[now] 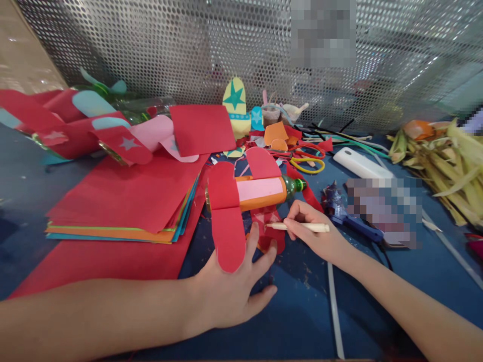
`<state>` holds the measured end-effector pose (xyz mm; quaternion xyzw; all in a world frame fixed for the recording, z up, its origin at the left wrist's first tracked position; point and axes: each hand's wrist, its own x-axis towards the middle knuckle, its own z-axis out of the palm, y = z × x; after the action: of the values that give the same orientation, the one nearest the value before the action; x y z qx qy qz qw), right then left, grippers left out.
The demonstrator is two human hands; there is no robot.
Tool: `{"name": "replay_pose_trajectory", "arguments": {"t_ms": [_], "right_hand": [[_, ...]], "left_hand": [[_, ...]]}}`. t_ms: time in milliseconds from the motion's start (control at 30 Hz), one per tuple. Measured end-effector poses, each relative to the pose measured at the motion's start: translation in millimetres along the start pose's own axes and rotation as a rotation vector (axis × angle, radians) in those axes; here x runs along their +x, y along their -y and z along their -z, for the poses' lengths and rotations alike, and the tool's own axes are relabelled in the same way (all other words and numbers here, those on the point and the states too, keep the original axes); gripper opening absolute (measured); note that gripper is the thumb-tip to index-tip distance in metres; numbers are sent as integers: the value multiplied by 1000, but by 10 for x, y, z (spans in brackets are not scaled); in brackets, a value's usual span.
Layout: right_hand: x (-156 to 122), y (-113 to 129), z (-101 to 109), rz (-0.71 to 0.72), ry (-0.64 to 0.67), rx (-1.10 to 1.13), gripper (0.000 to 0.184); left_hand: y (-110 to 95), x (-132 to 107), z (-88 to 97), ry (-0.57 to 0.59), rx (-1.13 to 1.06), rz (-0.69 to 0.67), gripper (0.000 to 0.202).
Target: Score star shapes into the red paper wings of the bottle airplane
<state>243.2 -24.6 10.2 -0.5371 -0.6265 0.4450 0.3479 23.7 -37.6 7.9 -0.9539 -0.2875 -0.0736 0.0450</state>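
A green bottle [292, 186] lies on its side, wrapped in orange and pink paper [260, 189], with red paper wings [227, 234] across it. My right hand [315, 229] pinches a cream-coloured pen [311, 227], its tip down on the smaller red wing [277, 236] near the bottle's neck. A pale star outline shows there, partly drawn. My left hand [234, 286] is spread under the larger wing, fingers apart, with fingertips resting on the edge of the smaller wing. The larger wing covers part of that hand.
Stacked coloured paper [113, 201] lies at left, below more paper-winged bottles [124, 136]. Yellow-handled scissors [307, 165] and paper scraps are behind the bottle. A blue glue gun [350, 221], a blurred-out phone-like object [385, 211] and corn husks [433, 166] stand at right. Perforated metal [169, 55] closes the back.
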Motion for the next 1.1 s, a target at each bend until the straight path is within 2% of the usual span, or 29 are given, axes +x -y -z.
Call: {"name": "replay_pose_trajectory", "arguments": {"t_ms": [367, 1100], "right_hand": [[13, 2, 4, 5, -4, -4, 20], [15, 12, 2, -10, -25, 5, 19]], "left_hand": [[-1, -3, 5, 30, -34, 38, 54], [-1, -14, -18, 1, -18, 6, 53]]}}
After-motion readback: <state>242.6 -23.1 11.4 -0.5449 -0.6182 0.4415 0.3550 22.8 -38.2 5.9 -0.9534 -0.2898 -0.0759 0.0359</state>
